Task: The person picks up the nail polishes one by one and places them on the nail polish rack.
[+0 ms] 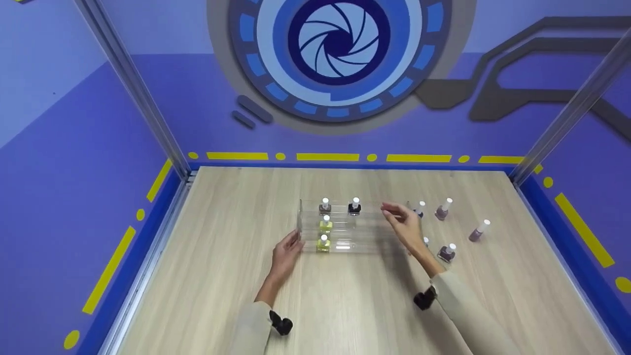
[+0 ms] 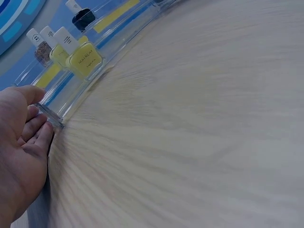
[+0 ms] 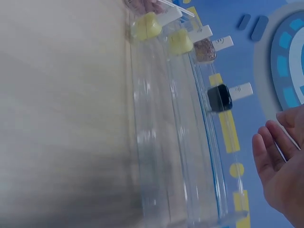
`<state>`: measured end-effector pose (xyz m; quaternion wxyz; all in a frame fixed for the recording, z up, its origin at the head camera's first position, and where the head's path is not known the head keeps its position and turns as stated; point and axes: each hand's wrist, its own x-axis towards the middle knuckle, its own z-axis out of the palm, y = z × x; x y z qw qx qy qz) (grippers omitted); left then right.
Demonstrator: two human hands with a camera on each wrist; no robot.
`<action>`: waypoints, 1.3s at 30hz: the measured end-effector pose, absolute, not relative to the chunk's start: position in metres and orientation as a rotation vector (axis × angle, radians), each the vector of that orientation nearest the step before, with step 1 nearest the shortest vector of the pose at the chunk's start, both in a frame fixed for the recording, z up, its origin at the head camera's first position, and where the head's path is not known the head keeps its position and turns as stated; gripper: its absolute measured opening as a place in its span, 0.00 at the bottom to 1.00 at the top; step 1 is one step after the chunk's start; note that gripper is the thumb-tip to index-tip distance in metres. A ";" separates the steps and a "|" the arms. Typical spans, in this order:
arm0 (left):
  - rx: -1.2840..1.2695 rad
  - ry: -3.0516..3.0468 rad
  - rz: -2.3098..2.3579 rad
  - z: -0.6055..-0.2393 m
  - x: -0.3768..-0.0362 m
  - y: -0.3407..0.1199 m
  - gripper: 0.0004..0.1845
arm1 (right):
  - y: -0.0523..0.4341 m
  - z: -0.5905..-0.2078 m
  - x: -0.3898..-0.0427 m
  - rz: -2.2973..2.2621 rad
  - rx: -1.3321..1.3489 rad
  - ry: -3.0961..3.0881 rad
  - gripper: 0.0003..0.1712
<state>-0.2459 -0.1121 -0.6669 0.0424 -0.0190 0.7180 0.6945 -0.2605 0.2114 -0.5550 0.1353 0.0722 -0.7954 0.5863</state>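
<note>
A clear tiered display rack stands on the table. My left hand grips its left end panel, thumb on one side and fingers on the other. On the top tier are a glittery nail polish bottle and a dark one, both white-capped. One yellow nail polish bottle sits on the middle tier, and another yellow bottle on the bottom tier. Over the rack's right part hovers my right hand, fingers loosely bent, with nothing between them in the right wrist view.
Right of the rack stand several more nail polish bottles, among them a mauve one, a slim purple one and a dark purple one. My right hand and wrist partly hide two others. A blue patterned wall rises behind the table.
</note>
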 end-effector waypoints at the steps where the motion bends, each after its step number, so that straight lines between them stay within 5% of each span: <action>1: -0.061 2.195 2.119 -0.666 -0.246 -0.112 0.28 | 0.216 -0.553 -0.254 1.690 0.218 -2.290 0.12; 17: -0.111 2.177 2.148 -0.681 -0.248 -0.115 0.27 | 0.306 -0.570 -0.220 1.614 0.009 -2.267 0.12; 29: -0.115 2.177 2.142 -0.676 -0.248 -0.111 0.27 | 0.334 -0.549 -0.184 1.461 -0.053 -2.338 0.12; 39: -0.114 2.173 2.144 -0.679 -0.249 -0.112 0.27 | 0.368 -0.597 -0.187 1.413 -0.112 -2.396 0.14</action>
